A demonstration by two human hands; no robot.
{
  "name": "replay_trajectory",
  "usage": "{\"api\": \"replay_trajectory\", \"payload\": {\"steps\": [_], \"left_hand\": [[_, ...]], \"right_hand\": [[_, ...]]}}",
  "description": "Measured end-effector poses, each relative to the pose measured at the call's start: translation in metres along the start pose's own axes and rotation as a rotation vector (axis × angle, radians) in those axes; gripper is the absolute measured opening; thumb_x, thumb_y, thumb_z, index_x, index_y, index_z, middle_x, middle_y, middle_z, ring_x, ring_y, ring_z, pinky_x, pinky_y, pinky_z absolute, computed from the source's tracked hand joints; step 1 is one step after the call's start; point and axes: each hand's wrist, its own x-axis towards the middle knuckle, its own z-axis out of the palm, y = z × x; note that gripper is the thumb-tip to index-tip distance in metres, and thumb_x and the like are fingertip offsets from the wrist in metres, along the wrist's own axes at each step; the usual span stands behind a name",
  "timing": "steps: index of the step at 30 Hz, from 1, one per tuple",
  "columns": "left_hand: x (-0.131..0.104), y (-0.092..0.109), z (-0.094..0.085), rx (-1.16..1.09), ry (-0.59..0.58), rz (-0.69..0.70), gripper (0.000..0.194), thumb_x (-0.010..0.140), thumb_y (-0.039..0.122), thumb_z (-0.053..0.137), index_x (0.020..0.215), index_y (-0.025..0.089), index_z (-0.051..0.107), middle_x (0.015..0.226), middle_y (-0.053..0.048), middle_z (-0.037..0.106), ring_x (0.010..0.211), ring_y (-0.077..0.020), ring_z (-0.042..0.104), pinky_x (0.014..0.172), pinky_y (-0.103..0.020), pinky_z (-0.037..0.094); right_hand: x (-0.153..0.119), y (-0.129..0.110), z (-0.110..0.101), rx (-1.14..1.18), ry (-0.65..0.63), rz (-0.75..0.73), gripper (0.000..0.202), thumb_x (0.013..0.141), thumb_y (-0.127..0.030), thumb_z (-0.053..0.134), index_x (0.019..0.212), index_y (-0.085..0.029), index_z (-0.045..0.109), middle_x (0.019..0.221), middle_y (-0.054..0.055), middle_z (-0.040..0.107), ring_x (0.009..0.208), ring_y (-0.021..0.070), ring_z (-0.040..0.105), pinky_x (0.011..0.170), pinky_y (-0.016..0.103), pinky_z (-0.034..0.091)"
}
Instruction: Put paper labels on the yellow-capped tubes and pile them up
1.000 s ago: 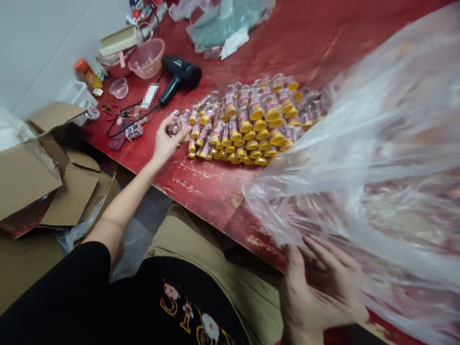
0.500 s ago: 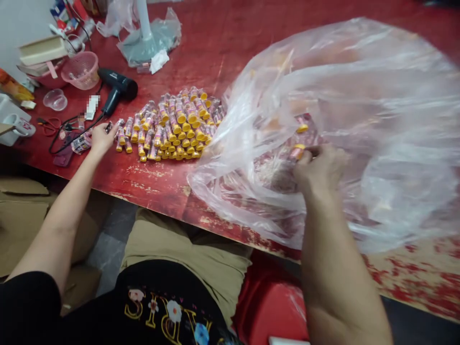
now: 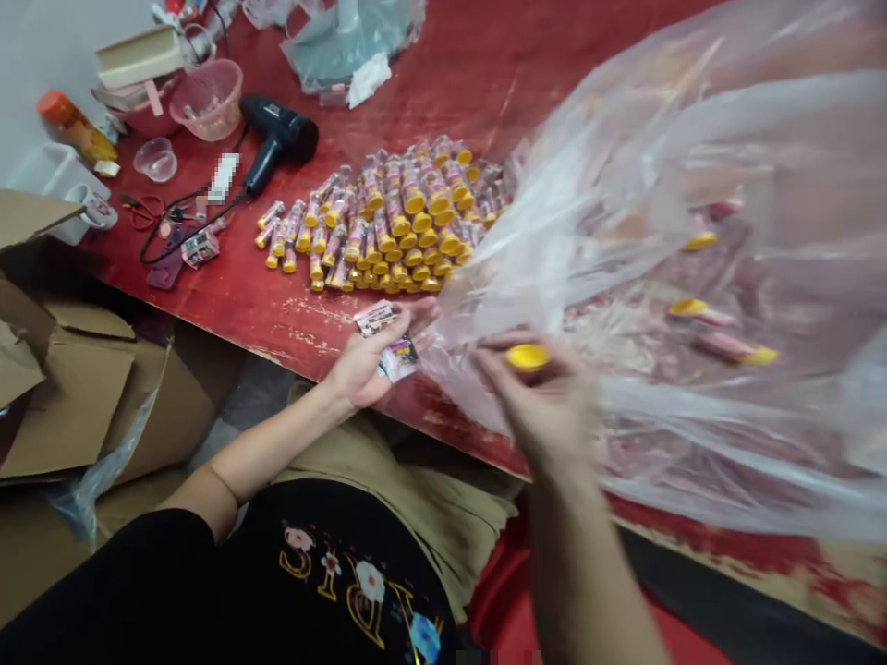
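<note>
My left hand (image 3: 364,369) is near the table's front edge, palm up, with the thumb pressing on printed labels (image 3: 397,360) in black, white and pink. Its other fingers stretch out beneath them. My right hand (image 3: 554,406), a little blurred, grips a small tube whose yellow cap (image 3: 528,357) faces me; the fingers hide most of its body. Beyond both hands lies a pile of clear tubes with yellow caps (image 3: 394,217). A large translucent plastic bag (image 3: 624,231) spreads on the right, with several more yellow-capped tubes (image 3: 735,346) inside.
On the red table (image 3: 554,55) at the left lie a dark hair dryer (image 3: 281,139), a pink basket (image 3: 206,102), red-handled scissors (image 3: 144,212) and a small stack of labels (image 3: 200,247). Cardboard boxes (image 3: 76,397) stand below the left edge.
My left hand has come right from beside the label stack, now holding labels. My right hand has moved left out of the bag with a yellow-capped tube. The view has shifted.
</note>
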Motion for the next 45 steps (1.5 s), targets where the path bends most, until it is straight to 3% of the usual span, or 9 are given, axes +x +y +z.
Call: {"api": "replay_trajectory", "payload": {"steps": [3, 5, 11, 18, 23, 30, 34, 37, 45], "left_hand": [[-0.007, -0.023, 0.006, 0.021, 0.019, -0.021, 0.011, 0.094, 0.010, 0.074, 0.102, 0.017, 0.071, 0.127, -0.011, 0.080, 0.134, -0.0257, 0.071, 0.119, -0.043, 0.051], [-0.009, -0.030, 0.006, 0.037, 0.018, -0.029, 0.012, 0.093, 0.017, 0.079, 0.100, 0.018, 0.070, 0.120, -0.010, 0.082, 0.130, -0.0266, 0.073, 0.115, -0.043, 0.054], [-0.010, -0.032, -0.004, 0.045, 0.131, -0.020, 0.013, 0.099, 0.028, 0.074, 0.097, 0.017, 0.066, 0.101, -0.008, 0.081, 0.118, -0.0258, 0.077, 0.109, -0.046, 0.058], [-0.013, -0.041, 0.000, 0.083, 0.086, -0.009, 0.023, 0.094, 0.033, 0.081, 0.090, 0.017, 0.065, 0.102, -0.009, 0.082, 0.116, -0.0257, 0.078, 0.108, -0.041, 0.058], [-0.011, -0.040, -0.006, 0.126, 0.085, -0.003, 0.026, 0.090, 0.036, 0.086, 0.091, 0.015, 0.069, 0.096, -0.008, 0.080, 0.102, -0.0230, 0.078, 0.100, -0.039, 0.059], [-0.005, -0.050, -0.005, 0.283, 0.076, 0.162, 0.050, 0.049, 0.035, 0.108, 0.076, 0.014, 0.071, 0.069, 0.004, 0.068, 0.058, -0.0065, 0.057, 0.060, -0.022, 0.045], [-0.004, -0.056, 0.008, 0.290, 0.117, 0.241, 0.055, 0.051, 0.043, 0.106, 0.062, 0.016, 0.059, 0.057, 0.007, 0.057, 0.052, -0.0043, 0.049, 0.054, -0.021, 0.039], [-0.008, -0.053, 0.014, 0.260, 0.146, 0.168, 0.054, 0.052, 0.044, 0.106, 0.070, 0.016, 0.063, 0.062, 0.006, 0.062, 0.054, -0.0055, 0.053, 0.054, -0.021, 0.043], [-0.016, -0.046, 0.013, 0.261, 0.088, 0.060, 0.061, 0.053, 0.047, 0.106, 0.067, 0.017, 0.055, 0.058, 0.007, 0.055, 0.052, -0.0045, 0.049, 0.051, -0.020, 0.039]], "right_hand": [[-0.030, -0.026, 0.044, 0.121, -0.054, 0.042, 0.042, 0.076, -0.059, 0.086, 0.075, -0.020, 0.070, 0.072, 0.000, 0.069, 0.066, 0.0147, 0.060, 0.066, 0.030, 0.051], [-0.034, -0.028, 0.050, 0.108, -0.050, 0.063, 0.037, 0.084, -0.055, 0.080, 0.073, -0.020, 0.070, 0.068, 0.000, 0.067, 0.063, 0.0137, 0.058, 0.063, 0.029, 0.049], [-0.031, -0.018, 0.024, 0.030, 0.003, 0.016, 0.027, 0.092, -0.047, 0.071, 0.087, -0.021, 0.076, 0.085, 0.005, 0.077, 0.079, 0.0189, 0.070, 0.078, 0.034, 0.056], [-0.030, -0.005, 0.025, 0.012, -0.194, 0.038, 0.029, 0.084, -0.047, 0.080, 0.080, -0.020, 0.070, 0.078, 0.001, 0.070, 0.074, 0.0167, 0.062, 0.072, 0.031, 0.048], [-0.027, -0.004, 0.016, 0.001, -0.073, 0.035, 0.021, 0.092, -0.040, 0.071, 0.084, -0.020, 0.072, 0.080, 0.001, 0.071, 0.074, 0.0160, 0.062, 0.073, 0.031, 0.047], [-0.025, -0.020, 0.009, -0.007, -0.035, -0.041, 0.030, 0.094, -0.047, 0.070, 0.080, -0.021, 0.071, 0.078, 0.002, 0.070, 0.074, 0.0166, 0.062, 0.073, 0.032, 0.049], [-0.026, -0.023, 0.017, 0.163, 0.038, 0.083, 0.049, 0.090, -0.068, 0.073, 0.076, -0.021, 0.064, 0.065, -0.002, 0.057, 0.062, 0.0128, 0.052, 0.061, 0.028, 0.045], [-0.029, -0.020, 0.012, 0.383, 0.022, 0.140, 0.051, 0.090, -0.074, 0.069, 0.093, -0.024, 0.063, 0.070, -0.003, 0.055, 0.061, 0.0119, 0.052, 0.058, 0.026, 0.046], [-0.058, -0.035, -0.012, 0.412, 0.255, 0.019, 0.047, 0.087, -0.063, 0.081, 0.114, -0.026, 0.070, 0.099, 0.004, 0.066, 0.080, 0.0147, 0.062, 0.080, 0.032, 0.057]]}}
